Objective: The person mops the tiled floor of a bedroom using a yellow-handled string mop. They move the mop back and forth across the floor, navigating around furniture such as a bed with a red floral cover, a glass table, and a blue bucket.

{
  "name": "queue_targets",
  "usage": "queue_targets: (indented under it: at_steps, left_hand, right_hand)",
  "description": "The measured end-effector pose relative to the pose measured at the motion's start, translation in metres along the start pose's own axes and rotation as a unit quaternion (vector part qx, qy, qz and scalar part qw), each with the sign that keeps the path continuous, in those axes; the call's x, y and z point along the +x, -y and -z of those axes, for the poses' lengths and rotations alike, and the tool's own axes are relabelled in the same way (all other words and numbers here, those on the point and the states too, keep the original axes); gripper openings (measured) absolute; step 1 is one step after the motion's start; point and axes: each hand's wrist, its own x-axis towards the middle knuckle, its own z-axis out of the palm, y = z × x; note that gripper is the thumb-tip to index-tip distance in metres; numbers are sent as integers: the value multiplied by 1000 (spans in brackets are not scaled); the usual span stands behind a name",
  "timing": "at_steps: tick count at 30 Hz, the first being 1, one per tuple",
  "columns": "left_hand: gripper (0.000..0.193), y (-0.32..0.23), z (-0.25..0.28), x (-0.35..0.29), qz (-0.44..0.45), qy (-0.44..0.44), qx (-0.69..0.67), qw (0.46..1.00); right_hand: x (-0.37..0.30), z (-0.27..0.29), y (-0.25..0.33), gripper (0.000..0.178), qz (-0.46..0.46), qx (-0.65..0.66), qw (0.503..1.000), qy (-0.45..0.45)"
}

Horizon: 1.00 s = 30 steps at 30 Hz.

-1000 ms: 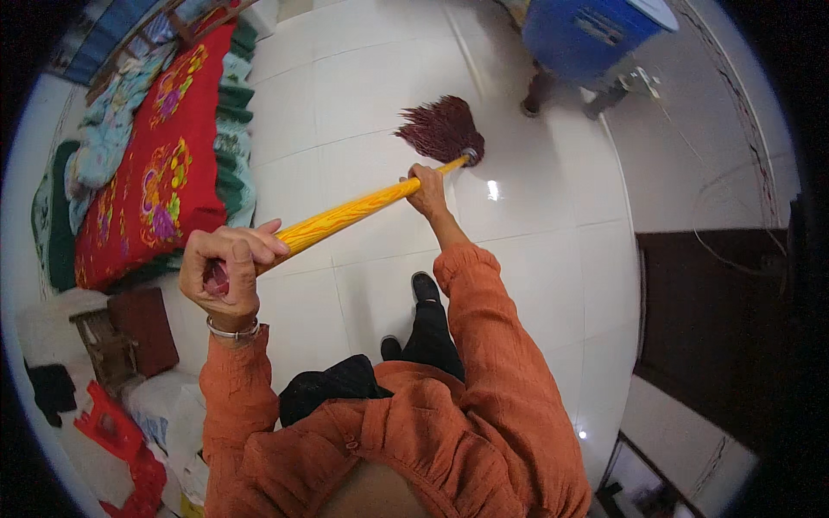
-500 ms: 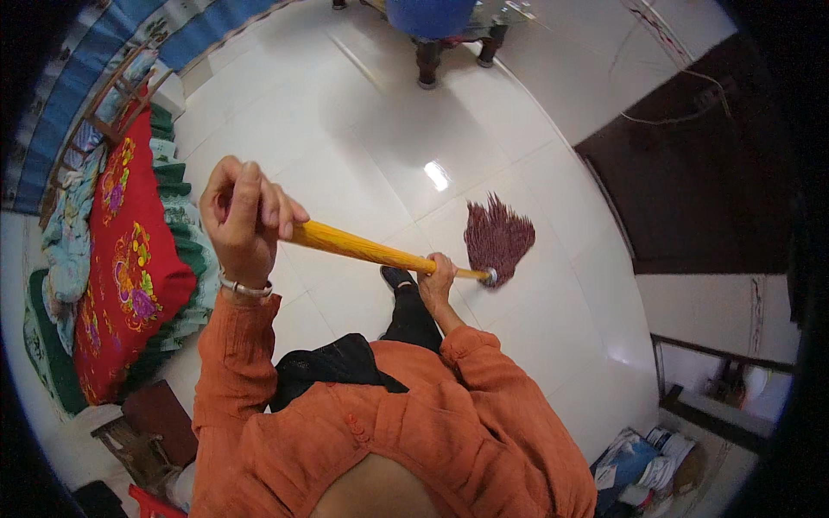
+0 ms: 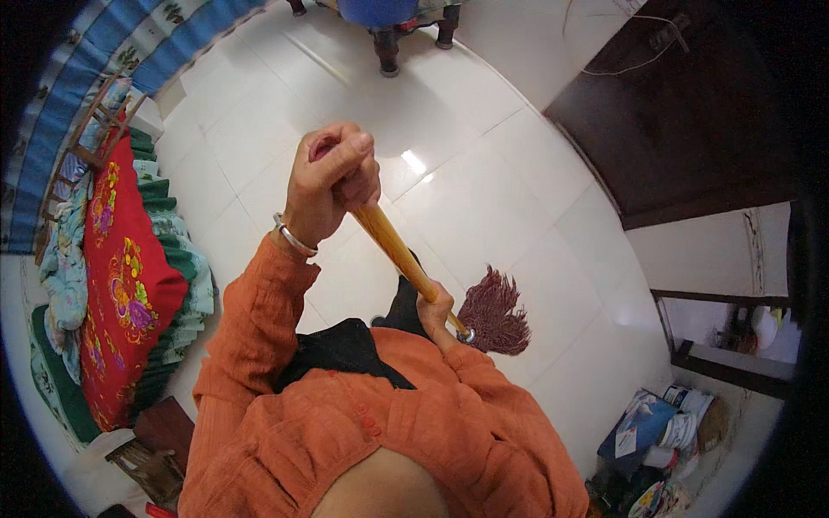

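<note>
Both my hands grip a mop by its yellow wooden handle (image 3: pixel 393 244). My left hand (image 3: pixel 332 177) is wrapped round the upper end, raised high, with a silver bangle on the wrist. Lower down, my right hand (image 3: pixel 436 308) is closed round the shaft close to my body. Past it, a metal collar (image 3: pixel 466 335) joins the handle to the dark maroon strand mop head (image 3: pixel 495 312). The strands lie fanned out on the white tiled floor (image 3: pixel 553 285), to the right of my feet.
At left stands a bed with a red flowered cover (image 3: pixel 129 285) and green ruffled edge. Dark table legs (image 3: pixel 386 53) and a blue rounded thing (image 3: pixel 377 10) are at the far side. A dark door (image 3: pixel 673 129) is at right; containers and bags (image 3: pixel 643 432) crowd the lower right.
My left hand has swung to the right with the handle's top, so the handle slants more steeply. The mop head has come nearer to me. The view has shifted slightly.
</note>
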Motion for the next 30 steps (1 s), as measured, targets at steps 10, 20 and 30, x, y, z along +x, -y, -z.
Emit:
queue_targets:
  at_steps: [10,20,30]
  left_hand:
    - [29,-5,-1,70,-103,196,-58,974]
    - [31,16,9,159,-120,130,77,981]
    - [26,116,28,214,-115,13,270,956]
  right_hand:
    - [115,-25,-11,15,56,-113,990,-70]
    - [348,-100,-65,13,74,-41,989,-121]
    - [545,-221,-157,35,6,173,984,50]
